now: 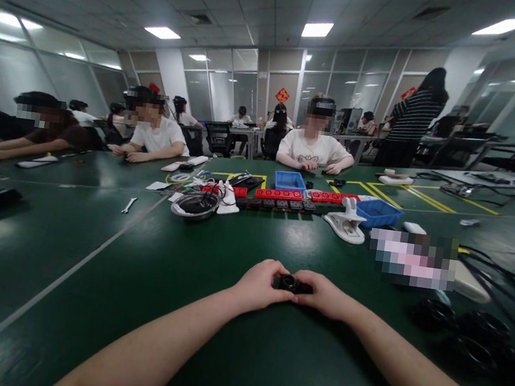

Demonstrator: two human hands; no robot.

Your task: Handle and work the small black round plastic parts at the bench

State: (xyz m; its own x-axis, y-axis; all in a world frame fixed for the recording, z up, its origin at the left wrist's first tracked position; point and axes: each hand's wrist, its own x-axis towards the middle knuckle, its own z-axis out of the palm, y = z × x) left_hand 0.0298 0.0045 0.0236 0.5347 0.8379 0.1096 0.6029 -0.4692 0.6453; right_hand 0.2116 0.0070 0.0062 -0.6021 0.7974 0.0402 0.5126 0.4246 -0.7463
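Note:
Both of my hands meet over the green table (238, 336), around a small black part with a round ring-shaped opening (289, 281). My left hand (261, 286) grips its left side, with the thumb in front and fingers behind. On the other side, my right hand (320, 294) closes on the part's right end, thumb near the left thumb. The fingers cover much of the part, so its full shape is hidden. Several black ring-shaped parts (473, 354) lie at the right near my right forearm.
Ahead stand red power strips (279, 194), blue bins (378, 214) (290, 181), a white clip stand (347, 220) and a metal bowl (195, 205). A wrench (129, 205) lies left. Black cables (503, 276) run at right. A person (316, 144) sits opposite; others sit at left.

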